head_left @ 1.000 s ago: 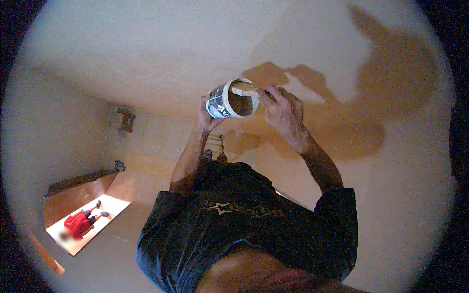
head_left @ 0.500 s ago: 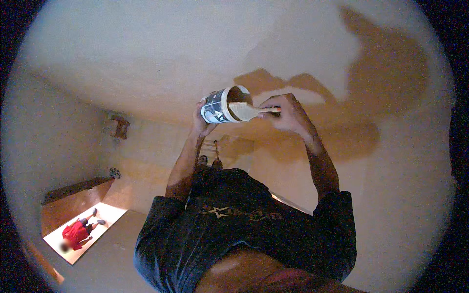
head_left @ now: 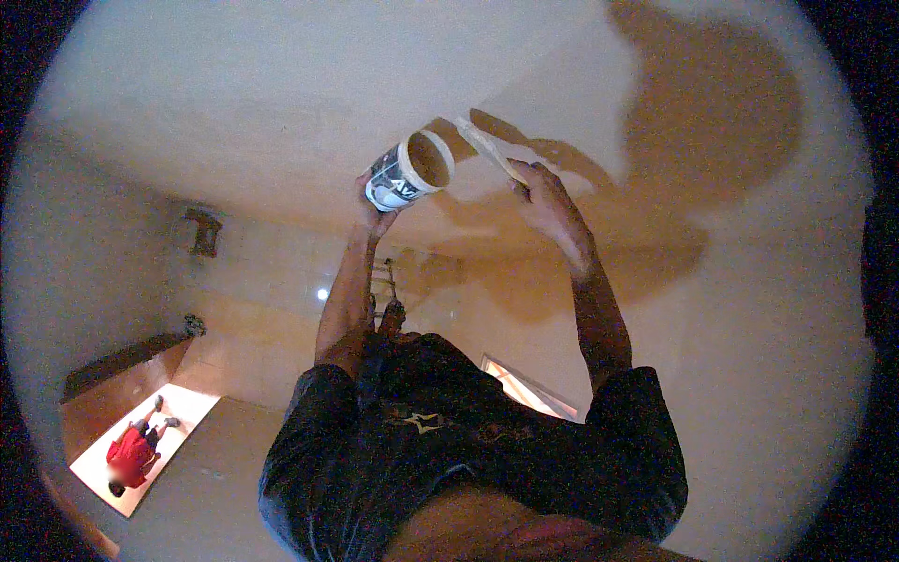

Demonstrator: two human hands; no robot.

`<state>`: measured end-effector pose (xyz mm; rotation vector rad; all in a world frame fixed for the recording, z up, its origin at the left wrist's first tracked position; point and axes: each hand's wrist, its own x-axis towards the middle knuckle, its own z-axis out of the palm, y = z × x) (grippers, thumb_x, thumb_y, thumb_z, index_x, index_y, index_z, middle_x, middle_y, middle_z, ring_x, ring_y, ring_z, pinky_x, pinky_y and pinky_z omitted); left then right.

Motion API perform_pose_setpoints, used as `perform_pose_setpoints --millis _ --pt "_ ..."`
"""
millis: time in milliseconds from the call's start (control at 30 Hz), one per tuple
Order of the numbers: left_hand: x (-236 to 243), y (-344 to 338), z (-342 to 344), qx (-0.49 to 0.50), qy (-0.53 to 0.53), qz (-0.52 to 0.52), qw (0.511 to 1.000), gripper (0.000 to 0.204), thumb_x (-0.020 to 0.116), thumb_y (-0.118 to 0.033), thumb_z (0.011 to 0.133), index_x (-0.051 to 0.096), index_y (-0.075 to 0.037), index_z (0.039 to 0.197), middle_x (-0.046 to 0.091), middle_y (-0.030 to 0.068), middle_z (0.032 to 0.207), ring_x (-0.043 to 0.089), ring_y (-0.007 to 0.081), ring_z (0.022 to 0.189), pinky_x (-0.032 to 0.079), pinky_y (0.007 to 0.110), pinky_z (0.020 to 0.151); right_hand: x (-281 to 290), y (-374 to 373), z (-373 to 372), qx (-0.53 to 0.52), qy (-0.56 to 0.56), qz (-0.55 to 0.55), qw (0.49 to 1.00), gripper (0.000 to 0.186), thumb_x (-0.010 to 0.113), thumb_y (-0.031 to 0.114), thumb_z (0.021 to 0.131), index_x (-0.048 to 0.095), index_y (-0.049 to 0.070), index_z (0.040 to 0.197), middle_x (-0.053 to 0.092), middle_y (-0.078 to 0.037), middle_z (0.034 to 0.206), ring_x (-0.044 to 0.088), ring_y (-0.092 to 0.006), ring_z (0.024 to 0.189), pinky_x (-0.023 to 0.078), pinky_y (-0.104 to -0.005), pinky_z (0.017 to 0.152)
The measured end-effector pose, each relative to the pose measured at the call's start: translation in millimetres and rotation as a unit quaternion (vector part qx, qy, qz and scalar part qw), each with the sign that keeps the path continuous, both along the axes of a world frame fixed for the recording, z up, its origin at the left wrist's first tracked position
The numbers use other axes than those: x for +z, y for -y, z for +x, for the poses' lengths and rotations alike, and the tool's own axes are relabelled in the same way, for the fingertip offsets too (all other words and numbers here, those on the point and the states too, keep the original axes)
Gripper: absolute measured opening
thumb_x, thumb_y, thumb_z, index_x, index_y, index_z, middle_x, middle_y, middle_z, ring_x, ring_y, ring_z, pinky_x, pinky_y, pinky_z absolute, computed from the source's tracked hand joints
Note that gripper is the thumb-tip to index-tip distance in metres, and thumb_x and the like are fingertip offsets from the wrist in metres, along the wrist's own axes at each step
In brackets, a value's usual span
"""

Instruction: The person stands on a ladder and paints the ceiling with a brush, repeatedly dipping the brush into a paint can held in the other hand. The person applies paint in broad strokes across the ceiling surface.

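My left hand (head_left: 373, 215) is wrapped round a paint tub (head_left: 390, 184), white with a dark printed side. Its mouth tilts toward the right, and the inside looks brownish in the dim light. In my right hand (head_left: 551, 204) is a paintbrush (head_left: 485, 146) with a broad pale head, gripped by its handle. The brush is outside the tub, to the right of its rim, pointing up and left in front of a pale wall (head_left: 309, 75). Whether its tip touches the wall, I cannot tell.
Part of a ladder (head_left: 385, 276) shows below, between my arms. At lower left, a person in red (head_left: 133, 457) is in a bright doorway beside a brown door (head_left: 122, 384). A brown object (head_left: 202, 232) is on the left. Shadows (head_left: 712, 112) fall across the wall.
The paintbrush has come out of the tub and swung up, its head now pointing up and left. My left hand has shifted the tub up and slightly left.
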<state>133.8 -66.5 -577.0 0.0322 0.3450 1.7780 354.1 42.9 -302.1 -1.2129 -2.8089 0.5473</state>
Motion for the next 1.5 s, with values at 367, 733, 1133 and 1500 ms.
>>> perform_pose_setpoints --millis 367,733,1133,1500 --pt "-4 37 10 0.02 0.003 -0.06 0.998 0.068 0.044 -0.058 0.097 0.05 -0.01 0.144 0.06 0.0115 0.14 0.062 0.0316 0.124 0.057 0.048 0.095 72 -76 -18 -0.009 0.204 0.336 0.92 0.026 0.051 0.014 0.099 0.064 0.002 0.117 0.066 -0.025 0.108 0.064 -0.0363 0.105 0.052 -0.0525 0.089" --pt "33 69 28 0.063 0.026 -0.091 0.994 0.073 0.046 -0.064 0.093 0.051 -0.011 0.143 0.063 0.0126 0.135 0.066 0.0354 0.113 0.061 0.054 0.081 232 -73 52 -0.038 0.055 0.223 0.973 0.026 0.068 0.005 0.089 0.072 0.003 0.114 0.068 -0.02 0.108 0.068 -0.0325 0.087 0.055 -0.0386 0.075" --pt "110 78 26 0.106 0.009 -0.138 0.985 0.073 0.044 -0.064 0.093 0.052 -0.013 0.143 0.06 0.0115 0.138 0.065 0.0346 0.116 0.061 0.053 0.08 139 -130 27 -0.104 -0.392 0.162 0.9 0.019 0.089 0.003 0.073 0.077 0.001 0.088 0.074 -0.007 0.087 0.069 -0.0138 0.082 0.054 -0.027 0.072" --pt "184 59 35 0.158 0.06 -0.173 0.97 0.075 0.051 -0.064 0.089 0.049 -0.016 0.147 0.054 0.0124 0.146 0.057 0.0386 0.127 0.056 0.06 0.09 179 -215 14 0.113 -0.362 0.221 0.899 0.023 0.075 -0.004 0.083 0.067 0.006 0.102 0.076 -0.008 0.101 0.072 -0.0213 0.091 0.058 -0.0354 0.079"
